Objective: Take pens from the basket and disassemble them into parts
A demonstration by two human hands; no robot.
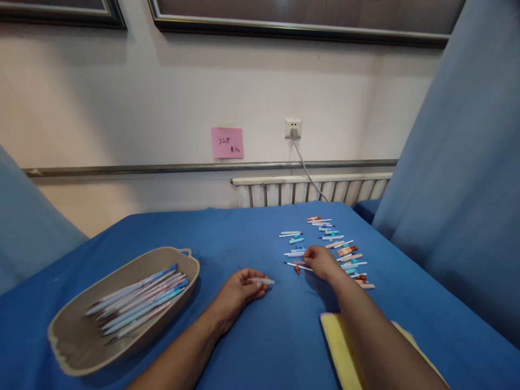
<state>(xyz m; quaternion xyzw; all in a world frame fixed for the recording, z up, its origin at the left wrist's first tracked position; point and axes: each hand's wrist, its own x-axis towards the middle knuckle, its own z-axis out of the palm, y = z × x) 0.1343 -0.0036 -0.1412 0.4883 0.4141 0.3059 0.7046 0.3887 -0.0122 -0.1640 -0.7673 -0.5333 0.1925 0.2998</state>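
My left hand point(242, 292) pinches a short, translucent whitish pen barrel point(266, 281) between thumb and fingers, just above the blue cloth. Further right, my right hand point(320, 261) reaches down among the loose pen parts with its fingertips closed together. What they grip, if anything, is hidden. By those fingertips lie a thin white pen refill point(290, 264) and a small brown pen piece point(297, 270). Left of the hand are a pale blue pen part point(295, 254) and a turquoise piece point(297, 240).
At left stands a beige basket point(190, 287) holding several pens point(142, 298). Several sets of pen parts point(347, 250) lie in rows at right. A yellow folded cloth point(339, 346) sits under my right forearm. Blue curtains point(455, 179) hang at both sides; a radiator point(284, 192) is behind.
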